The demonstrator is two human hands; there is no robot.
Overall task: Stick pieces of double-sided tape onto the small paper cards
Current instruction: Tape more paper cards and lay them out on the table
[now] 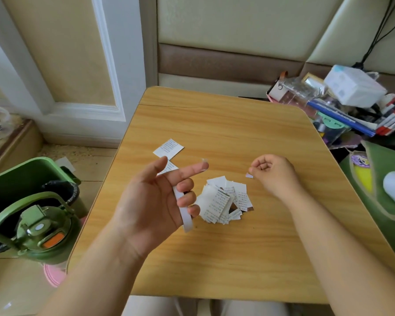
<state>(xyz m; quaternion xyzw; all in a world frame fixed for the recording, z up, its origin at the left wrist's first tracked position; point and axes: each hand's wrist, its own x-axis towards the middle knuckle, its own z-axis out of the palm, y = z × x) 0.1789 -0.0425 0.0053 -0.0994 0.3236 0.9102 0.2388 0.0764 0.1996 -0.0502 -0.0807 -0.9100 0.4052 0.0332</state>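
- Head view, looking down on wooden table [249,137]; both forearms reach in from below.
- L hand [155,199]: palm up; ring and little fingers curled over white tape strip [184,215], free end hanging below palm; index finger [187,172] extended with small clear bit at tip, poss. a tape piece (blurred).
- R hand [274,174]: loosely fisted above table, thumb and index pinching a tiny pale scrap [249,175], prob. tape or liner.
- Pile of small printed cards [224,202]: table centre, between and just below hands, overlapping.
- Single card [168,148]: apart from pile, beyond L hand; second card [170,167] partly hidden behind L fingers.
- Green bin [21,179] and green bottle [41,233]: left of table, on floor side.
- Clutter heap [351,103]: beyond table's far-right corner.
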